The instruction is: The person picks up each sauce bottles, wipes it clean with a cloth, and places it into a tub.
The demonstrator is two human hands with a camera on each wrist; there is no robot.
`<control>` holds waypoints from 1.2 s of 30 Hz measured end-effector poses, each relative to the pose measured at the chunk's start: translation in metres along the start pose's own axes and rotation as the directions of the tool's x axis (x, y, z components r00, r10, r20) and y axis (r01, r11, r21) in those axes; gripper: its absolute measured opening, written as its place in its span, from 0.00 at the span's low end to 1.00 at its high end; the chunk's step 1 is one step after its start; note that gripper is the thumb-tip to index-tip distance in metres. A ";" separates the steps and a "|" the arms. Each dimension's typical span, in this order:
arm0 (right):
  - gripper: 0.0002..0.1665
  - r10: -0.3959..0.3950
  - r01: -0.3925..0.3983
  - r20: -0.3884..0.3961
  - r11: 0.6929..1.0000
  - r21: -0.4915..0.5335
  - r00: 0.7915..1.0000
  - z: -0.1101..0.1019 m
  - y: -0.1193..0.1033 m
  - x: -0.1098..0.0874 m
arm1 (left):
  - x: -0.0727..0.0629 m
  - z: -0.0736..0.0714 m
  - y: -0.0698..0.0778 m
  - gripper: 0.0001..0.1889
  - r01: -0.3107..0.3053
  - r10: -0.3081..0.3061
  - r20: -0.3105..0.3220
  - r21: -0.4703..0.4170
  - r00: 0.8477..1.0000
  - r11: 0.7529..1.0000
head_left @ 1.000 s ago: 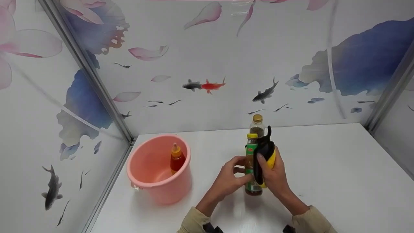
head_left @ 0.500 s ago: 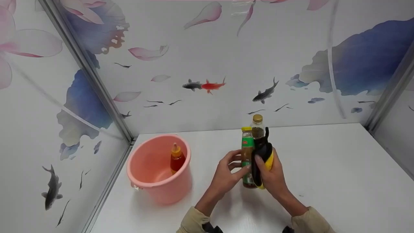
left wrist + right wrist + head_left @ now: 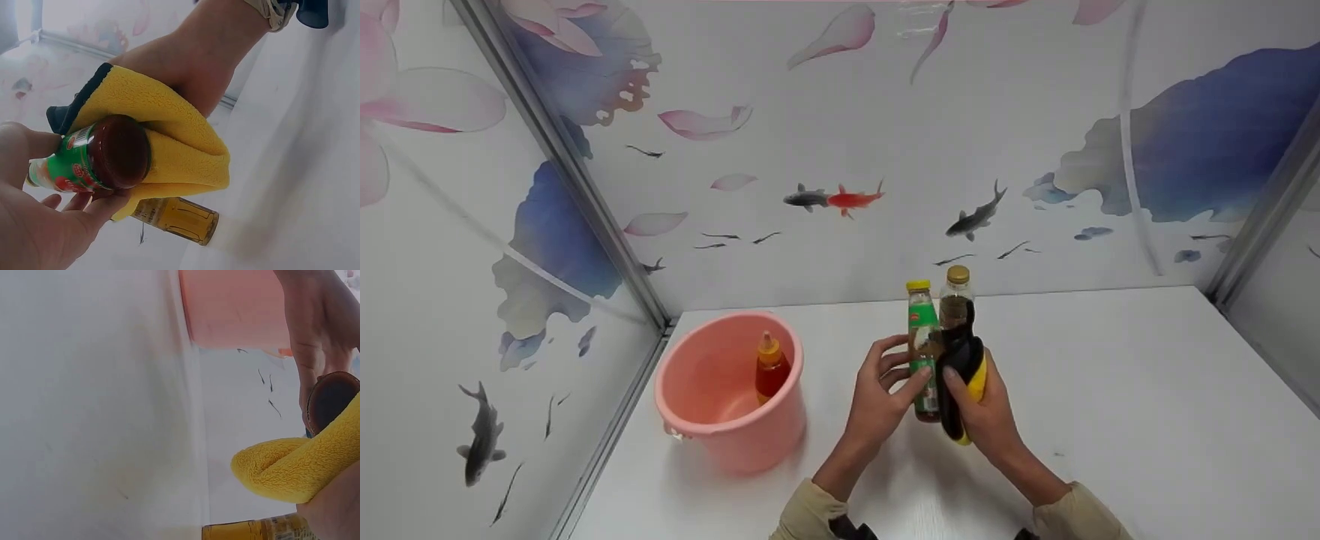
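Observation:
My left hand point(image 3: 880, 390) grips a sauce bottle point(image 3: 924, 322) with a green label and yellow cap, held off the table with its dark base showing in the left wrist view. My right hand point(image 3: 988, 409) holds a folded cloth point(image 3: 960, 367), black on one face and fluffy yellow on the other, against the bottle's right side. In the left wrist view the yellow face of the cloth point(image 3: 169, 129) lies along the bottle's side. Just behind the cloth stands a second glass bottle point(image 3: 957, 300) with a gold cap, its lower part hidden in the head view.
To the left a pink bucket point(image 3: 735, 450) stands on the white table point(image 3: 1147, 420), with a squeeze bottle point(image 3: 771, 371) of red-brown sauce inside. White printed panels point(image 3: 840, 112) close off the back and sides.
The green-labelled bottle has risen and shifted left in my left hand. My right hand has followed leftward with the cloth. The gold-capped bottle and the bucket have stayed put.

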State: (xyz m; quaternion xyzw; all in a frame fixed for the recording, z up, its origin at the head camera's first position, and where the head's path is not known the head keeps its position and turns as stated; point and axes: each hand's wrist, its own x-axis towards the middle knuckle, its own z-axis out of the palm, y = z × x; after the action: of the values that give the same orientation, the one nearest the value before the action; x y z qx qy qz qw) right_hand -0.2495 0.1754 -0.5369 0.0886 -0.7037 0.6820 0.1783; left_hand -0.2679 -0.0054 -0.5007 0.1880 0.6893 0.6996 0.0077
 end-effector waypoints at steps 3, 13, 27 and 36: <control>0.22 0.000 0.000 0.001 1.000 0.001 1.000 0.001 0.000 0.000 | 0.001 0.000 0.000 0.31 -0.001 0.001 0.003 0.000 1.000 1.000; 0.24 0.001 -0.001 0.002 1.000 -0.004 1.000 -0.001 -0.004 0.002 | -0.002 0.002 0.000 0.31 0.019 -0.019 0.042 0.017 0.999 1.000; 0.24 -0.036 0.036 -0.023 0.999 0.009 0.999 -0.011 -0.009 0.009 | -0.006 0.006 -0.009 0.30 0.045 -0.047 0.211 0.015 0.976 0.999; 0.25 -0.027 0.028 -0.027 1.000 0.009 0.999 -0.013 -0.010 0.009 | -0.005 0.004 -0.011 0.29 0.015 -0.024 0.216 0.043 0.976 0.999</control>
State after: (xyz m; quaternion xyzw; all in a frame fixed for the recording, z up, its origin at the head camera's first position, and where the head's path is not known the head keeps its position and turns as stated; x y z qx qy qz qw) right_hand -0.2524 0.1884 -0.5244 0.0901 -0.6967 0.6841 0.1965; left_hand -0.2648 -0.0023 -0.5125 0.2564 0.7003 0.6606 0.0860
